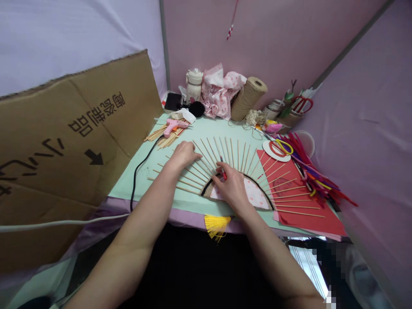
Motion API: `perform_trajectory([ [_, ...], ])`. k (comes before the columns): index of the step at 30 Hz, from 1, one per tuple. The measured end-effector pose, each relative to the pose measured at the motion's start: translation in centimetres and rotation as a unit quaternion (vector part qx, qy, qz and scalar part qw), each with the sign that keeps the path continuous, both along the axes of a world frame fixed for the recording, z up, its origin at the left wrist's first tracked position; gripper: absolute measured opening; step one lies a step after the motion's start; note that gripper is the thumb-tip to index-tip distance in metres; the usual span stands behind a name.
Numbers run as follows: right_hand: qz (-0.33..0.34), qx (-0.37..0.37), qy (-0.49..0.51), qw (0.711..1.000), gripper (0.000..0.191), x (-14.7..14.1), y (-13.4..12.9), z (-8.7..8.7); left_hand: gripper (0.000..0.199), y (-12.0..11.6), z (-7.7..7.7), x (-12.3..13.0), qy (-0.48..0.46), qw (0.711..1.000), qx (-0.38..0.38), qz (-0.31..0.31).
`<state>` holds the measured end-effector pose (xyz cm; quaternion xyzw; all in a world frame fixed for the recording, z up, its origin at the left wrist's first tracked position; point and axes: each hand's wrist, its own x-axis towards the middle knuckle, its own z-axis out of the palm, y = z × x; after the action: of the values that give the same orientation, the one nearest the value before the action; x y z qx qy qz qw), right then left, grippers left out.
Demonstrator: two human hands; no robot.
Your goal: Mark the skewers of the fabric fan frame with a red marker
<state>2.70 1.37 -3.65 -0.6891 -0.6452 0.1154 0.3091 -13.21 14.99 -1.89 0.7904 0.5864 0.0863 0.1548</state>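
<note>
Brown pot (287, 123), far right: holds green leaves (287, 107) and scissors with red loop handles (311, 103). Glass jar with pale lid (273, 107), just left of the pot: contents too small to tell. White lidded bottle (193, 86), far side, left of a bunch of pink-and-white patterned cloth (219, 96). Shallow pale tray (170, 112), far left: bears a flat black object (173, 102). Clear plastic cup (309, 143), right, partly behind red and purple fuzzy stems (322, 180); contents cannot be made out. Half-round fan piece (257, 193) of pink-dotted white fabric with black edging: near middle of the mint-green table cover (122, 184), thin wooden sticks (238, 154) radiating toward left, far side and right; those at right lie over a red sheet (309, 221). Right hand (231, 186): above the fabric, thumb and fingers pinching a slim red pen (224, 173), tip toward the far side. Left hand (186, 153): over the sticks at left, fingers bent and close together, fingertips at the sticks; whether they grip one cannot be told. Pink glue gun (172, 127), farther left: rests on loose wooden sticks. Yellow tassel (217, 224): at the near table edge.
</note>
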Motion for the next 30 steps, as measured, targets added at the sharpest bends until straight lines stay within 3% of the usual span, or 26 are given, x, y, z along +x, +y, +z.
perform_trajectory([
  [10, -0.005, -0.005, 0.01, 1.0, 0.039, -0.1, -0.04, 0.06, 0.064, -0.43, 0.26, -0.12, 0.03, 0.999, -0.005, -0.021],
  [30, -0.008, 0.003, 0.002, 1.0, 0.039, -0.13, -0.06, -0.02, 0.07, -0.65, 0.39, 0.21, 0.065, 0.998, -0.011, -0.018],
])
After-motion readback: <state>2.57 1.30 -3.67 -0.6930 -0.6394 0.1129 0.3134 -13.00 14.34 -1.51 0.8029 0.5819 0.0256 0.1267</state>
